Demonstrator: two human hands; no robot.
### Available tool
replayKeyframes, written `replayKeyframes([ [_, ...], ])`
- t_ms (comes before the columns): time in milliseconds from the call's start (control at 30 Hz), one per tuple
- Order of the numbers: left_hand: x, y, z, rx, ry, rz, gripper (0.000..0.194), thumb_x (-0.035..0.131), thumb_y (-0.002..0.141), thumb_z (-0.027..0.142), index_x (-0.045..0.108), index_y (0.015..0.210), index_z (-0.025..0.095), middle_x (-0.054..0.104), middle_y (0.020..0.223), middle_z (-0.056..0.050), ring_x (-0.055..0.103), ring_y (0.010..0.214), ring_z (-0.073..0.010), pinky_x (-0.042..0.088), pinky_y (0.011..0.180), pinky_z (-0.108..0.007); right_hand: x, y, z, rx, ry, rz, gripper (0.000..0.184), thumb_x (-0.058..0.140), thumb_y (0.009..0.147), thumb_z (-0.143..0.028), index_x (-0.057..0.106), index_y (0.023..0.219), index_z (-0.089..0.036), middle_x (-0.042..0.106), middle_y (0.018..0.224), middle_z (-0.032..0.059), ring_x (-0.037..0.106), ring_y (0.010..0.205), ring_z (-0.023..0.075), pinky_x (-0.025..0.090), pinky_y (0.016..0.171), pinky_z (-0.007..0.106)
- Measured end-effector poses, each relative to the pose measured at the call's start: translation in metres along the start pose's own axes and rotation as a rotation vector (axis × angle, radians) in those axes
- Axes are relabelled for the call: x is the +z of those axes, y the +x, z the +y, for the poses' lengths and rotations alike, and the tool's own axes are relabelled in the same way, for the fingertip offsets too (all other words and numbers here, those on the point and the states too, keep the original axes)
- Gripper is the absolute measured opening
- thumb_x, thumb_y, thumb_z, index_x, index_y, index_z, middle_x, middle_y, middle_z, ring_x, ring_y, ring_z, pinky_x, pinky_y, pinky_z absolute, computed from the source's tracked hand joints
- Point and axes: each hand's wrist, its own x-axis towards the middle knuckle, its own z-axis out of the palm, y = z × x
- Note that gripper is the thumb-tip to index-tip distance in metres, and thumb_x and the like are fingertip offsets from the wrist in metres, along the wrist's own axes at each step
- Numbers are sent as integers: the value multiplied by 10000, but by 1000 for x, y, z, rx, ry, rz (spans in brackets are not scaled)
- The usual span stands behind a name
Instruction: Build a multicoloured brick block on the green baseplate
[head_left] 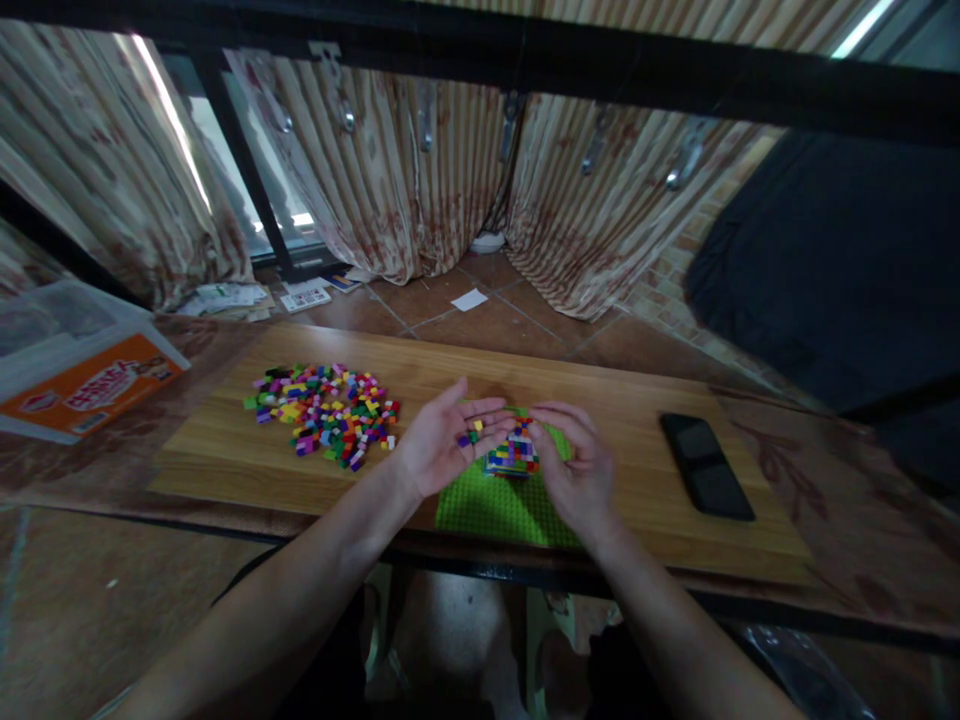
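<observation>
My left hand (442, 440) is palm up with its fingers stretched out, carrying a few tiny building bricks (472, 435), one yellow and others dark. Just right of it, my right hand (577, 460) has its thumb and forefinger brought together beside the brick structure (512, 455). Whatever lies between those fingertips is too small to make out. Rows of many colours make up the structure, which stands on a green studded baseplate (495, 515). My left fingers hide part of its far side.
A loose heap of coloured bricks (330, 410) lies on the wooden board (247, 470) to the left. Toward the right end rests a black phone (705, 465). A clear plastic box with an orange label (97, 385) stands at the far left. Curtains (420, 200) hang behind.
</observation>
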Motion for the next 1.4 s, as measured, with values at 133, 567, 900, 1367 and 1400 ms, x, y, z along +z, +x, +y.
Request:
replayKeyframes([
  [133, 1, -3, -1, -37, -37, -119, 532, 340, 959, 499, 612, 1049, 51, 660, 946, -146, 622, 904, -180, 480, 877, -291, 0, -5, -13, -180, -97, -103, 205, 577, 890, -227, 687, 1052, -286, 665, 1100, 54, 613, 1023, 213, 475, 910, 421],
  [567, 2, 0, -14, -75, 26, -240, 574, 322, 948, 553, 641, 1041, 86, 663, 929, -123, 594, 780, -149, 467, 769, -270, 3, -2, -15, -175, -141, -174, 124, 563, 911, -246, 680, 954, -256, 676, 1095, 58, 611, 1027, 218, 469, 897, 426],
  [900, -8, -2, 1, 161, 422, 69, 214, 665, 793, 299, 691, 866, 100, 592, 692, -6, 348, 461, -18, 170, 410, -178, -9, 2, 5, 127, 14, -12, 128, 600, 866, -318, 699, 892, -241, 708, 864, 25, 669, 786, 178, 538, 715, 328],
  [1367, -8, 7, -13, 248, 883, 37, 198, 577, 821, 280, 643, 715, 126, 475, 524, 54, 342, 468, -57, 229, 476, -221, 0, 1, 11, 17, -115, -267, 189, 575, 892, -270, 690, 1040, -248, 672, 914, 42, 646, 789, 176, 529, 719, 319],
  [1400, -9, 9, -13, 272, 907, 34, 190, 569, 821, 262, 650, 719, 125, 479, 525, 53, 361, 486, -64, 252, 495, -221, 1, 1, 12, 20, -125, -275, 182, 586, 883, -268, 682, 1036, -243, 674, 898, 38, 643, 769, 174, 527, 712, 317],
])
